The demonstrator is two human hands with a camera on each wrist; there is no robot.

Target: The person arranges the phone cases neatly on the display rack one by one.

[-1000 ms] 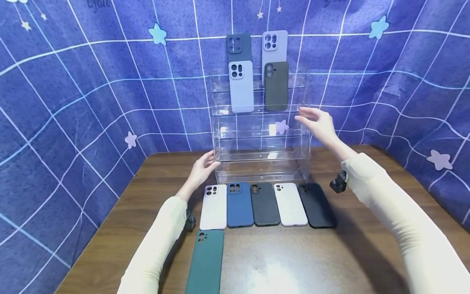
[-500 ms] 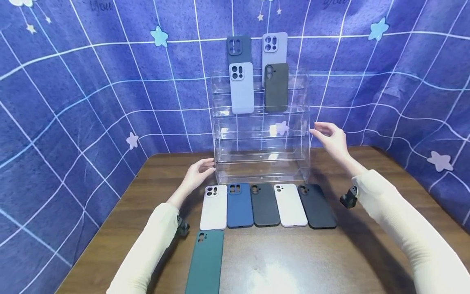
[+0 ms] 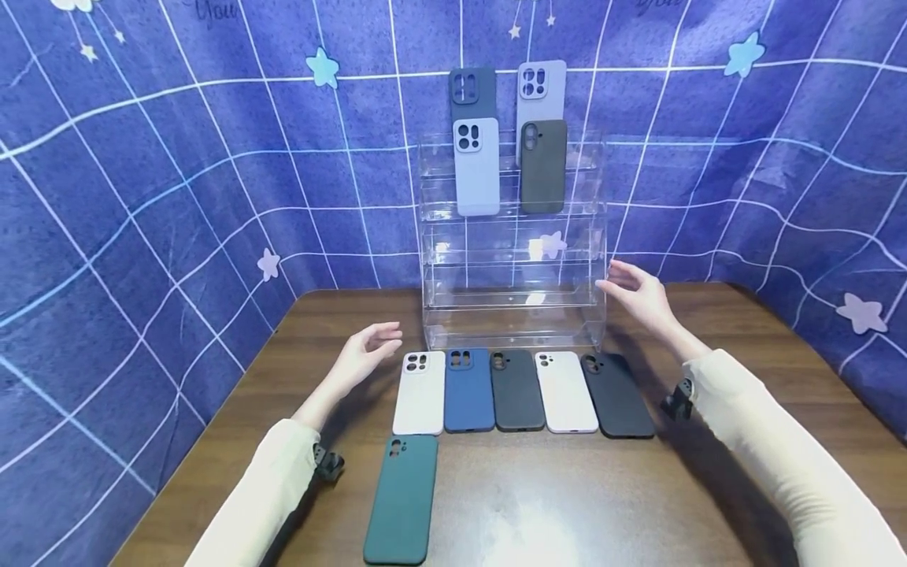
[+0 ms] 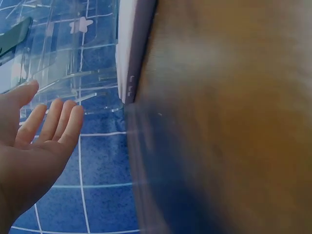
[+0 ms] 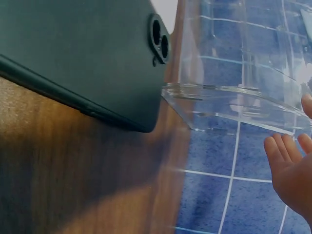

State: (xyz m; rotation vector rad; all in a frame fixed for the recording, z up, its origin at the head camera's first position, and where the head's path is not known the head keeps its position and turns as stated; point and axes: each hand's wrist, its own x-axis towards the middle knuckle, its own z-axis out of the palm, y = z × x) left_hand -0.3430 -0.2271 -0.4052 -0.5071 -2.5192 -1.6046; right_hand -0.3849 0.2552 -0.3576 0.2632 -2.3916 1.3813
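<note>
A clear acrylic tiered stand stands at the back of the table. My left hand is off its lower left side, fingers loosely bent and holding nothing. At the stand's right side is my right hand, fingertips right by the edge and nothing in its grasp. In the upper tiers stand a light blue phone case, an olive phone case, a slate-blue phone case and a lavender phone case. The left wrist view shows the left palm turned up.
Before the stand lie a white phone case, a blue one, a dark grey one, another white one and a black one. A green phone case lies nearer. Blue patterned cloth hangs behind the table.
My left hand has drawn away from the stand's left side, toward the left and nearer me. My right hand has moved down along the stand's right side. The phone cases have stayed in place.
</note>
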